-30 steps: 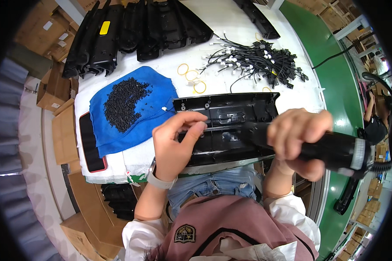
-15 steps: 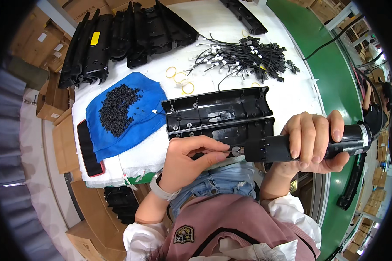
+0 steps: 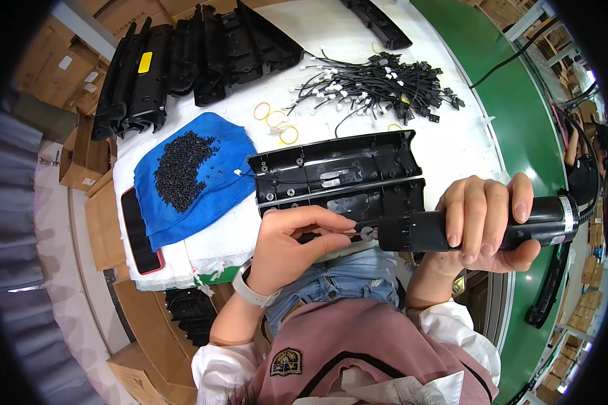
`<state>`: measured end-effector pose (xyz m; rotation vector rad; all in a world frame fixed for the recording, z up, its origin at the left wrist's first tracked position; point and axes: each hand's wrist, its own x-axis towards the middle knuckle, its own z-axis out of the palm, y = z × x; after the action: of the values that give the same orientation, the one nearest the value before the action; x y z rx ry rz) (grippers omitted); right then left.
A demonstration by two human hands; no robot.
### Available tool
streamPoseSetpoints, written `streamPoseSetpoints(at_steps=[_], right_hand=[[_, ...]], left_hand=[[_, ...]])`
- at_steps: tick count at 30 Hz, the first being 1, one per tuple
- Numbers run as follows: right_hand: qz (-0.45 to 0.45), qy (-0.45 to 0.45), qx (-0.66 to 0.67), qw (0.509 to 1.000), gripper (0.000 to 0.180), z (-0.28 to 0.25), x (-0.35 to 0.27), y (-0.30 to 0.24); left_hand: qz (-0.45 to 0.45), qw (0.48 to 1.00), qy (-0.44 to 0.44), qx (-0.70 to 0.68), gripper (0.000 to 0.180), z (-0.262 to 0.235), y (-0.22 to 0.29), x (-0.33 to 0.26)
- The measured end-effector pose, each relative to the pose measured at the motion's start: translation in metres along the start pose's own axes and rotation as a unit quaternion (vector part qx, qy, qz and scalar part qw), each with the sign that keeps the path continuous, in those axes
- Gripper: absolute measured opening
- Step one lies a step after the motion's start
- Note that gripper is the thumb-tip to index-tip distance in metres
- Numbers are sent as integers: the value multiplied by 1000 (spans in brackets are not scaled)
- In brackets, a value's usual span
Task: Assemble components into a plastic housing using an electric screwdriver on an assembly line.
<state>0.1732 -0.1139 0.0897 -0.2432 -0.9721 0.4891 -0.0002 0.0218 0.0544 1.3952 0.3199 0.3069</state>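
My right hand is wrapped round a black electric screwdriver, held level with its nose toward the left. At that nose, the thumb and forefinger of my left hand pinch the thin screwdriver bit. A small grey round piece sits on the bit near the nose; whether a screw is between my fingertips, I cannot tell. Just beyond my hands lie two long black plastic housings side by side, open faces up. A thin black cable with a white plug runs out of the farther one.
Black screws are heaped on a blue cloth at the left, beside a phone. Farther back are stacked black housings, a pile of black cables and yellow rubber bands. Another person is at the far right.
My left fingertips have shifted slightly left along the bit, and a little more of it shows. The right hand keeps its hold on the screwdriver. The view has moved slightly.
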Motion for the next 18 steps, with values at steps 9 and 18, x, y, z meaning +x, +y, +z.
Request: streamPoseSetpoints(at_steps=[9, 18], right_hand=[[-12, 25, 11, 1000, 32, 7, -2, 3], [-26, 47, 66, 996, 33, -8, -10, -18]], left_hand=[[-30, 999, -16, 14, 20, 2, -1, 0], [52, 995, 14, 79, 21, 10, 18, 31]])
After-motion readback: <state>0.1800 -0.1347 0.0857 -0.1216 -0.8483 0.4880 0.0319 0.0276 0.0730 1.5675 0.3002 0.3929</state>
